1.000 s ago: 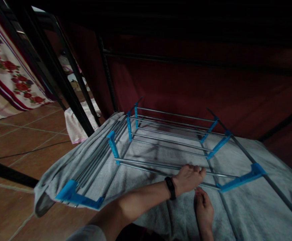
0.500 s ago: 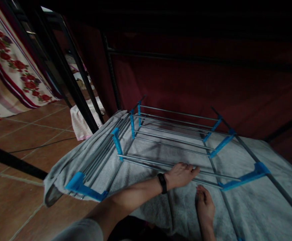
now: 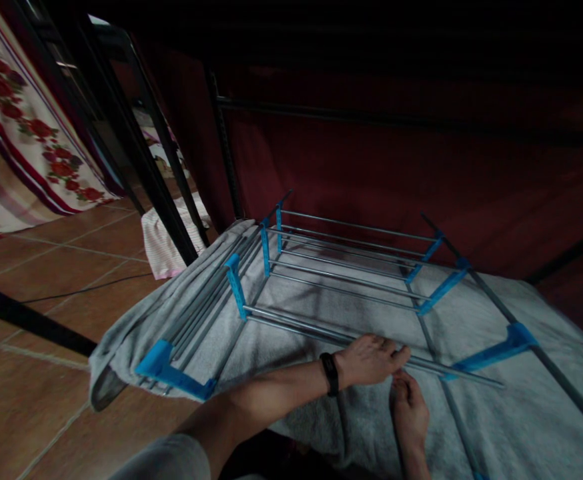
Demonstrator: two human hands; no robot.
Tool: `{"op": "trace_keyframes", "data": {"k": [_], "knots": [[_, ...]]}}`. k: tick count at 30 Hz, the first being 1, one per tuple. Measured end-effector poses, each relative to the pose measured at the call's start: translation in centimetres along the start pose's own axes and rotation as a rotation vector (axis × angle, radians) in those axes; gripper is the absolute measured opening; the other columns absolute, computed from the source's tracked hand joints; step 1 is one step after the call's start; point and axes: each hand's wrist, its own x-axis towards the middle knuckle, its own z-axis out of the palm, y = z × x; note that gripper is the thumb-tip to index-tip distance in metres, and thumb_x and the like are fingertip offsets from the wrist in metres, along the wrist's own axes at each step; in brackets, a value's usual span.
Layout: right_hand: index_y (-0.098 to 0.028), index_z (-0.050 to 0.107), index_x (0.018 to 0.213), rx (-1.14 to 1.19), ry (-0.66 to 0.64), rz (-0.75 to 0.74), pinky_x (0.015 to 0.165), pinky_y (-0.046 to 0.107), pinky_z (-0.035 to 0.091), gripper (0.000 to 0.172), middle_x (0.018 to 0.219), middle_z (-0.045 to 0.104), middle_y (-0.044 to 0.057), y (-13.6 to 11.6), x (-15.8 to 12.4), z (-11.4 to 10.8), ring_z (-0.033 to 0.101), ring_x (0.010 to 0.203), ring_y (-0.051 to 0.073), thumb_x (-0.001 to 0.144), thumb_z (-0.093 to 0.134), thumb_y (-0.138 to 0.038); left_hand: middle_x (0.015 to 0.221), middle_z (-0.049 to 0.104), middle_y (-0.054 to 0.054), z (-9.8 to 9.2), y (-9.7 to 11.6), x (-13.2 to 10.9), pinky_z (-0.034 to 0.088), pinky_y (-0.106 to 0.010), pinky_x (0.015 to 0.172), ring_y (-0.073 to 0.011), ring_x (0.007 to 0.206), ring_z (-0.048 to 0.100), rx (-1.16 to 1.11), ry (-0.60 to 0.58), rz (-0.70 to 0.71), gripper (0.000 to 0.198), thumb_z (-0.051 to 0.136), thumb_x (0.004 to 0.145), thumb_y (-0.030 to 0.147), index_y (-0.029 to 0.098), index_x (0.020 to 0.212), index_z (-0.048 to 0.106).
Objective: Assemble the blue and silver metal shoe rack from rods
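My left hand (image 3: 374,359), with a black band on the wrist, is wrapped round a loose metal rod (image 3: 479,379) near the front of a rack. This rod's right end sticks out free over the right blue bracket (image 3: 486,357). Its left end lies at another blue bracket (image 3: 236,287). Just below the left fingers, my right hand (image 3: 410,407) is closed with curled fingers, its tips close to the rods. Whatever it may hold is hidden. The rack frame (image 3: 331,270), of metal rods and blue plastic brackets, lies on a grey blanket (image 3: 341,400).
More rods (image 3: 201,300) lie along the left side beside a blue end bracket (image 3: 171,373). Black posts (image 3: 121,133) rise at the left, and a dark beam crosses overhead. A red cloth (image 3: 396,173) hangs behind. A floral curtain (image 3: 36,133) hangs above the tiled floor (image 3: 46,280).
My left hand has moved slightly right and down. The rod under it has shifted, and its right end now sticks out past the bracket. My right hand has stayed almost still.
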Motion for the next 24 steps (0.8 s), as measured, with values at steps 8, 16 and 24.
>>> {"op": "trace_keyframes", "data": {"k": [8,16,24], "knots": [[-0.016,0.068,0.111,-0.003,-0.018,0.018,0.099,0.045,0.045,0.053,0.115,0.072,0.015,0.7,0.2,0.0,0.064,0.107,0.032,0.084,0.051,-0.058,0.095,0.068,-0.009,-0.1,-0.2,-0.4,0.05,-0.032,0.068,-0.0202,0.079,0.068,0.009,-0.023,0.011,0.037,0.043,0.099,0.022,0.014,0.134,0.049],[-0.018,0.069,0.104,0.062,0.036,-0.003,0.097,0.044,0.048,0.046,0.107,0.073,0.013,-1.1,0.0,0.3,0.065,0.103,0.029,0.083,0.051,-0.054,0.102,0.068,-0.009,-0.4,-0.2,-0.6,0.052,-0.033,0.075,-0.0208,0.086,0.068,-0.019,-0.066,-0.031,0.041,0.046,0.097,0.018,0.016,0.138,0.048],[-0.02,0.062,0.107,0.254,0.2,0.052,0.078,0.036,0.054,0.035,0.098,0.07,0.008,-2.2,1.0,0.3,0.064,0.084,0.022,0.086,0.043,-0.041,0.116,0.07,-0.011,-0.1,-1.9,0.6,0.052,-0.035,0.088,-0.0223,0.097,0.068,-0.046,-0.146,-0.116,0.056,0.039,0.091,0.003,0.019,0.144,0.049]]}}
